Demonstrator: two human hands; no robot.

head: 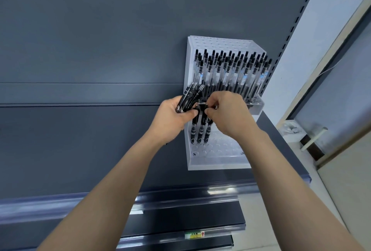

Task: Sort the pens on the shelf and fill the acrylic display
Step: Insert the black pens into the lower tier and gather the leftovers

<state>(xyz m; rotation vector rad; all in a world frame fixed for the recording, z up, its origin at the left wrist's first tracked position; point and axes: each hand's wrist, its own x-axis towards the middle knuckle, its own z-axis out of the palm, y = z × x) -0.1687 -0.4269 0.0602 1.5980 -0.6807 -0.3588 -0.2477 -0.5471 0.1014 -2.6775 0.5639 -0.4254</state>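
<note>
A clear acrylic display (218,160) with rows of round holes stands on the dark shelf. Its upper tier holds several clear pens with black caps (230,70). Three black pens (200,130) stand in the lower tier's left holes. My left hand (172,116) grips a bundle of black pens (189,98), tips pointing up, just left of the display. My right hand (228,112) pinches the top of one black pen (202,107) over the lower tier, close to my left thumb.
The grey shelf back panel (100,50) fills the left and top. The shelf's front rail (140,196) runs below my arms, with lower shelves and a price label (194,234) under it. A slotted upright (297,20) and a window frame (331,90) stand to the right.
</note>
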